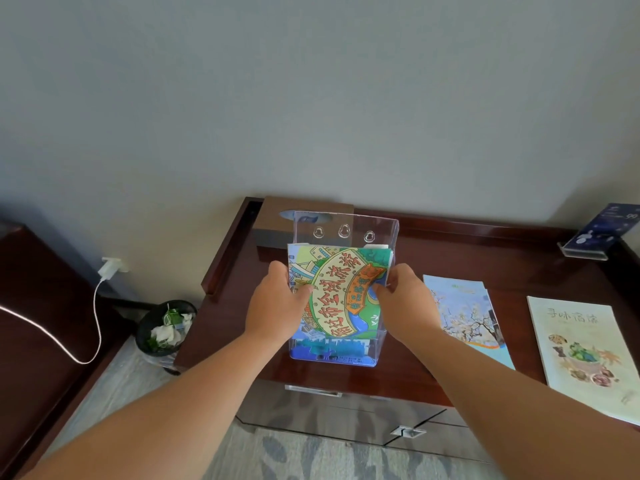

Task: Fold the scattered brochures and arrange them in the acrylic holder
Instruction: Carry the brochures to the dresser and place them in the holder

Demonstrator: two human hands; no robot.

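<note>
Head view shows the left hand (pixel 277 299) and right hand (pixel 403 299), fingers gripping a folded colourful cartoon-map brochure (pixel 337 292) seated in the clear acrylic holder (pixel 346 230), while a pale-blue blossom brochure (pixel 464 317) and cream food booklet (pixel 581 348) lie unfiled on the dark wooden tabletop (pixel 467 237).

The acrylic holder (pixel 346 233) is a clear, open-topped pocket with three keyhole slots in its taller back panel. It stands upright on the table (pixel 485 251), near the front edge.

The folded map brochure (pixel 341 289) carries a colourful cartoon cover with a yellow-green banner of red characters. It sits inside the holder, front-facing, with its lower end seen through the front wall.

The blossom brochure (pixel 464 313) lies flat just right of the holder, cover up.

The cream brochure (pixel 581 344) lies flat farther right, apart from the blossom brochure, at the table's front edge.
</note>
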